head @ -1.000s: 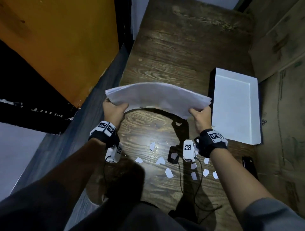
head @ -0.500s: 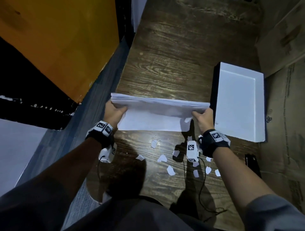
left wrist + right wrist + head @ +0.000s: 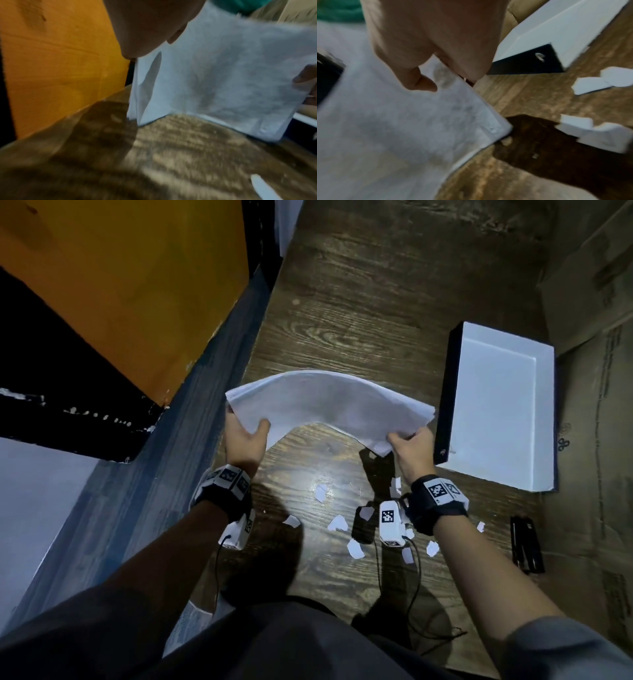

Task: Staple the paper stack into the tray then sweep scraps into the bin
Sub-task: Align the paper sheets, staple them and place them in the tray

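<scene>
A white paper stack [image 3: 329, 402] arches upward above the wooden table [image 3: 359, 313]. My left hand [image 3: 245, 436] grips its left end, thumb on top. At the stack's right near corner my right hand [image 3: 409, 446] pinches it, thumb [image 3: 421, 82] pressed on the top sheet. The left wrist view shows the stack [image 3: 223, 75] from below, its lower edge near the table. A white tray with dark sides [image 3: 544, 419] lies just right of the stack. Several white paper scraps [image 3: 337, 523] lie on the table under my wrists. A black stapler [image 3: 525, 544] lies at the right, near my right forearm.
An orange panel [image 3: 137, 285] stands left of the table, beyond a grey strip [image 3: 191, 419]. Brown cardboard [image 3: 596, 405] covers the surface right of the tray. More scraps [image 3: 590, 83] lie near the tray's near corner.
Half a second ago the stack stood on its long edge on the table. Now both hands have raised it and bent it into an arch again, as one second ago.
</scene>
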`<move>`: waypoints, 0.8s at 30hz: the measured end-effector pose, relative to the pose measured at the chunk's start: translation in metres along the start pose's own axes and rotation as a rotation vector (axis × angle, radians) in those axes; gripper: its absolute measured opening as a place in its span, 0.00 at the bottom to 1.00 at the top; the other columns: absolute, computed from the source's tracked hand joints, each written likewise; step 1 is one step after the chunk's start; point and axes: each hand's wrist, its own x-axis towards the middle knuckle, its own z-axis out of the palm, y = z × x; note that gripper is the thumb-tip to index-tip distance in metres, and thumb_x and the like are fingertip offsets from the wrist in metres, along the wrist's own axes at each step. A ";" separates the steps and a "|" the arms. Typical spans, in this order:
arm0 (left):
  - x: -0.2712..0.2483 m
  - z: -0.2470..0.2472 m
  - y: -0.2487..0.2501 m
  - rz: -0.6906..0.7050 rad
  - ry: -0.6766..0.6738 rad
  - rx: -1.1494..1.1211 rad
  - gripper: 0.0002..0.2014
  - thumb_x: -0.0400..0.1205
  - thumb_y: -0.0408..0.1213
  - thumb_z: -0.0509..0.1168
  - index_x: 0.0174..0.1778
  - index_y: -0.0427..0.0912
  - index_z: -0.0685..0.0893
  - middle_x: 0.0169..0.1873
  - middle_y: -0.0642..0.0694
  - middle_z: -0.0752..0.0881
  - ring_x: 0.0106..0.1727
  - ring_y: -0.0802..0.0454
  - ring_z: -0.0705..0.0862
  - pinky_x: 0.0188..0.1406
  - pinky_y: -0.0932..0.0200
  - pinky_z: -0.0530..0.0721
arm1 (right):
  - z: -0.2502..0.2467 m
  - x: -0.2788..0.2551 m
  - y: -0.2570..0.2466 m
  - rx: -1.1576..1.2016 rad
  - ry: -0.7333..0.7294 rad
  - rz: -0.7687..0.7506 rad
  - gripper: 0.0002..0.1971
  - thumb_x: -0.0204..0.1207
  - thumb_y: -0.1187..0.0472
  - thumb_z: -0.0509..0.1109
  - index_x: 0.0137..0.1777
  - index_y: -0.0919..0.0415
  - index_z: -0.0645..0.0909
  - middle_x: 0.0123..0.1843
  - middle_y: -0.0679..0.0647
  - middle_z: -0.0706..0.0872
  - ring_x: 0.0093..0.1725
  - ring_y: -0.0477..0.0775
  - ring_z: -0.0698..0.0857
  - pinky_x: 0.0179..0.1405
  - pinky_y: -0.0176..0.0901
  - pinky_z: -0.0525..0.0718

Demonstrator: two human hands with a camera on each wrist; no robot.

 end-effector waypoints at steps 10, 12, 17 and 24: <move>0.030 -0.004 0.092 0.430 -0.123 0.226 0.09 0.72 0.28 0.68 0.46 0.40 0.78 0.34 0.51 0.82 0.33 0.69 0.81 0.33 0.70 0.79 | -0.019 0.038 -0.001 -0.102 -0.085 0.109 0.16 0.72 0.77 0.69 0.58 0.68 0.77 0.40 0.55 0.81 0.41 0.53 0.81 0.30 0.27 0.80; 0.036 -0.008 0.128 0.563 -0.166 0.426 0.10 0.71 0.36 0.68 0.43 0.42 0.75 0.34 0.48 0.81 0.35 0.51 0.81 0.33 0.55 0.79 | -0.032 0.048 -0.010 -0.155 0.015 0.077 0.25 0.71 0.76 0.71 0.68 0.68 0.70 0.42 0.53 0.78 0.42 0.51 0.81 0.37 0.26 0.80; 0.031 0.003 0.197 0.820 -0.298 0.810 0.14 0.72 0.42 0.67 0.51 0.45 0.74 0.42 0.42 0.84 0.45 0.36 0.83 0.39 0.49 0.81 | -0.027 0.042 -0.071 -0.326 -0.109 -0.330 0.42 0.66 0.66 0.80 0.78 0.53 0.63 0.78 0.52 0.65 0.74 0.45 0.67 0.63 0.20 0.66; 0.009 0.022 0.234 1.062 -0.433 1.060 0.14 0.75 0.41 0.67 0.55 0.46 0.75 0.45 0.41 0.85 0.49 0.36 0.84 0.38 0.52 0.70 | -0.001 0.033 -0.125 0.041 -0.349 -0.400 0.26 0.64 0.70 0.82 0.60 0.55 0.80 0.58 0.53 0.87 0.59 0.49 0.86 0.59 0.49 0.85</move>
